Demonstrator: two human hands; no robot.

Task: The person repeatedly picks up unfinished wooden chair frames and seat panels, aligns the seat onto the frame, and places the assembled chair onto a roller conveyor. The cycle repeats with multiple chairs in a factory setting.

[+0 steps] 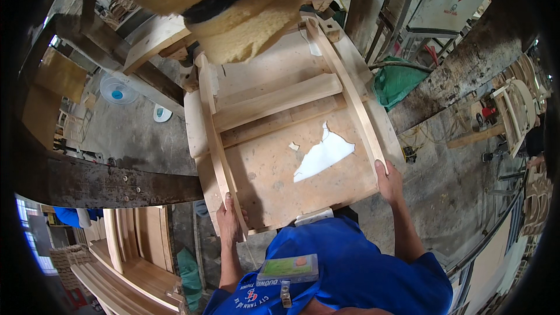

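Observation:
A pale wooden frame lies over a plywood work board. It has a left rail, a right rail and a wide crosspiece between them. My left hand is closed round the near end of the left rail, its thumb on top. On the near end of the right rail, my right hand grips with its thumb up. A torn white sheet and a small scrap lie on the board between the rails. A tan, foam-like padded piece with a black band hangs over the far end, hiding part of it.
Dark metal beams flank the board at left and far right. Long wooden parts are stacked at lower left. A fan stands on the floor beyond. A green sack and an electrical cabinet are at the back right.

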